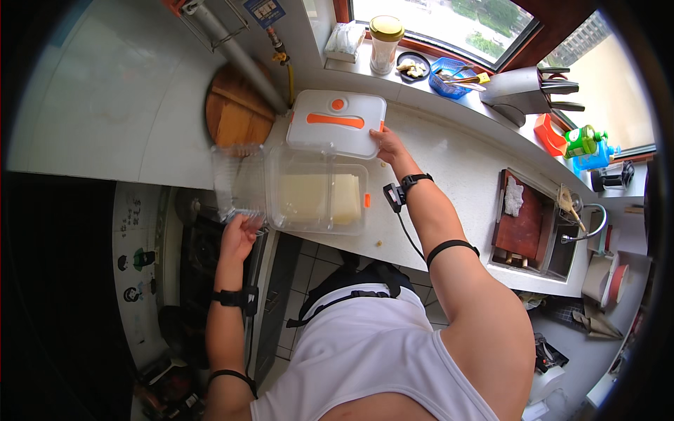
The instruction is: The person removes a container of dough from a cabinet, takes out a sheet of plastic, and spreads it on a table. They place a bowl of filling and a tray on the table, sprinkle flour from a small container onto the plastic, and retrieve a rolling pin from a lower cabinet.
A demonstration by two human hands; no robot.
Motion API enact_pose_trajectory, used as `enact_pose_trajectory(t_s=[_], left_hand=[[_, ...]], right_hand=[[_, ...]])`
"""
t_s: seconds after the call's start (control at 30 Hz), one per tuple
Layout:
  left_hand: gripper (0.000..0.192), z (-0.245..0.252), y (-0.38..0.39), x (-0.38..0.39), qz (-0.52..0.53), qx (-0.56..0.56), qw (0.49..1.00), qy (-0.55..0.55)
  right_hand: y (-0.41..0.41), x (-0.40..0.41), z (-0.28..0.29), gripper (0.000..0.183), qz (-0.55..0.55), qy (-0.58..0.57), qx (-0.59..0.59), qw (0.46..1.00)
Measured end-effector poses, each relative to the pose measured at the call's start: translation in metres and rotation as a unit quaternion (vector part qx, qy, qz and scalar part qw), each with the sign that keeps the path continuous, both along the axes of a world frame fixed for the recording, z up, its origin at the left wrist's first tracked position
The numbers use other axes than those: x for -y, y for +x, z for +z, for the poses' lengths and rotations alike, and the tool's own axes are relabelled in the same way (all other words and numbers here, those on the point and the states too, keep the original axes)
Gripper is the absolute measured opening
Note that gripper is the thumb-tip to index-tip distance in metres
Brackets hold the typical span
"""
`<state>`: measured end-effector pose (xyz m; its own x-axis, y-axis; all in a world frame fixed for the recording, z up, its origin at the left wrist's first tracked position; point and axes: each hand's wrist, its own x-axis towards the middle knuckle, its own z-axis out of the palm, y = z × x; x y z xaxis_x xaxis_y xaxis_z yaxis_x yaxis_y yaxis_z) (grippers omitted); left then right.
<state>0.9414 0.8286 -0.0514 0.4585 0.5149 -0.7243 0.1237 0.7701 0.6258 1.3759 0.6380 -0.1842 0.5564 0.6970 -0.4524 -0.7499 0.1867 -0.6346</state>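
Note:
My left hand (pixel 240 238) grips the lower left edge of an opened clear plastic clamshell pack (pixel 239 181), whose left half is ribbed. The pack's other half overlaps a clear storage box (pixel 362 176) with an orange side latch. Pale yellow, thin flat sheets (pixel 346 199) show through the plastic, stacked and slightly fanned. Whether the clamshell rests on the box or hangs just above it, I cannot tell. Beyond the box is its white lid (pixel 337 138), with an orange handle and round orange knob. My right hand (pixel 388 144) holds the lid's right edge, thumb on top.
Round wooden boards (pixel 237 116) lean by a pipe at the left rear. Along the sill stand a lidded jar (pixel 386 47), a blue basket (pixel 450 79) and a knife block (pixel 513 92). A sink (pixel 558 252) holding a dark red board (pixel 518 223) lies right; a stove (pixel 205 247), left.

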Motion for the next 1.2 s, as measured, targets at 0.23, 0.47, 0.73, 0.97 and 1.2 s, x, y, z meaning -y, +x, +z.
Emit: enact_pose_trajectory(t_s=[0.23, 0.47, 0.73, 0.97, 1.2], left_hand=[[0.013, -0.03, 0.105, -0.027, -0.071, -0.007, 0.997, -0.011], [0.009, -0.074, 0.233, -0.042, -0.105, -0.037, 0.993, -0.038], [0.015, -0.106, 0.291, -0.051, -0.124, -0.056, 0.989, -0.05], [0.039, -0.097, 0.242, -0.052, -0.233, -0.088, 0.968, 0.023], [0.026, -0.124, 0.09, -0.043, -0.284, -0.185, 0.838, 0.427]], right_hand=[[0.001, 0.003, 0.014, 0.057, -0.042, -0.164, 0.1, 0.98], [-0.033, 0.103, 0.038, 0.064, 0.046, -0.254, 0.167, 0.952], [-0.09, 0.173, 0.048, 0.049, 0.068, -0.343, 0.123, 0.929], [-0.121, 0.145, 0.04, 0.041, 0.136, -0.379, 0.196, 0.894], [-0.152, 0.085, 0.043, 0.039, 0.163, -0.386, 0.431, 0.8]])
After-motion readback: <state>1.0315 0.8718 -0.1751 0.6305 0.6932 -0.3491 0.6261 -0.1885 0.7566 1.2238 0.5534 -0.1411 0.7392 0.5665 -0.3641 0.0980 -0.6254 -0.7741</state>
